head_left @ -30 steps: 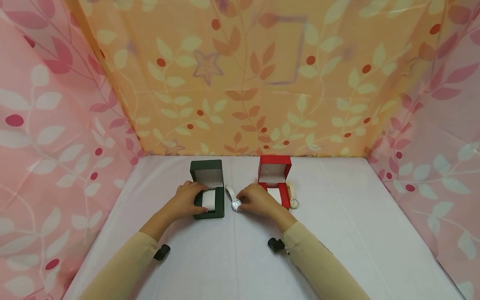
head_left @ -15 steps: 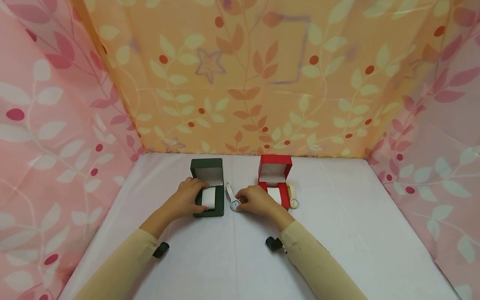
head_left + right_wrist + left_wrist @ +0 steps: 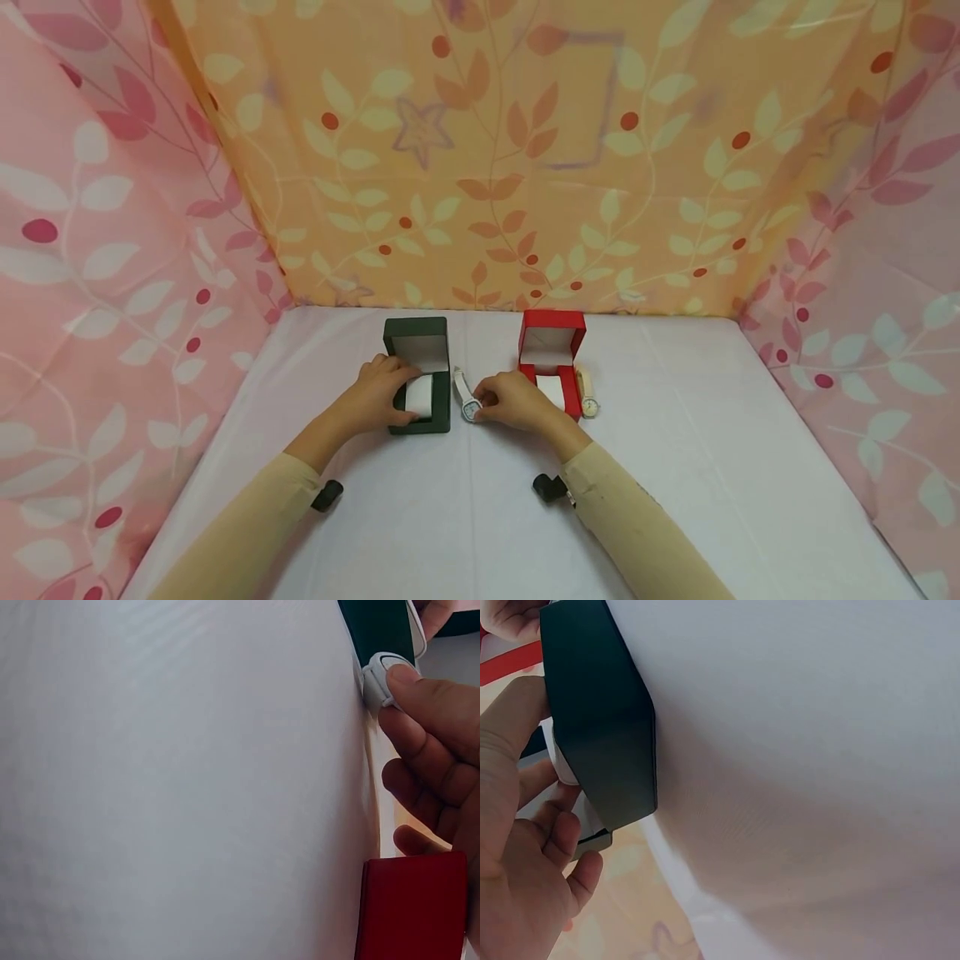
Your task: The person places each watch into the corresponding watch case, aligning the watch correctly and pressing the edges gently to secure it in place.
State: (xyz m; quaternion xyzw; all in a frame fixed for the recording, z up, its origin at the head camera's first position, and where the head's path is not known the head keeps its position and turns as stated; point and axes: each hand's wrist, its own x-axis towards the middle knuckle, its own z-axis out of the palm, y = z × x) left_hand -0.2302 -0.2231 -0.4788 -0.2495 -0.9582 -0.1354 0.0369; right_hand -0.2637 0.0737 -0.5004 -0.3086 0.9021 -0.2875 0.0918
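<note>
On the white-covered table stands a green watch box (image 3: 441, 408) with its lid raised. My left hand (image 3: 371, 393) reaches into it and pinches the white watch cushion (image 3: 419, 397) between thumb and fingers. In the left wrist view the box's front and side (image 3: 604, 720) hide part of that grip. My right hand (image 3: 517, 400) pinches a white-strapped wristwatch (image 3: 462, 387) by its case, just right of the green box. The right wrist view shows the thumb over the watch case (image 3: 380, 681). Beside the right hand, a red watch box (image 3: 553, 322) also stands with lid up.
A cream-strapped watch (image 3: 590, 405) lies against the right side of the red box. Inside that box sits a white cushion (image 3: 551, 389). Leaf-patterned cloth walls (image 3: 480, 167) enclose the back and both sides of the table (image 3: 465, 517).
The right hand has shifted the white watch slightly left, closer to the green box. The left hand keeps its hold on the cushion, and both boxes stay in place.
</note>
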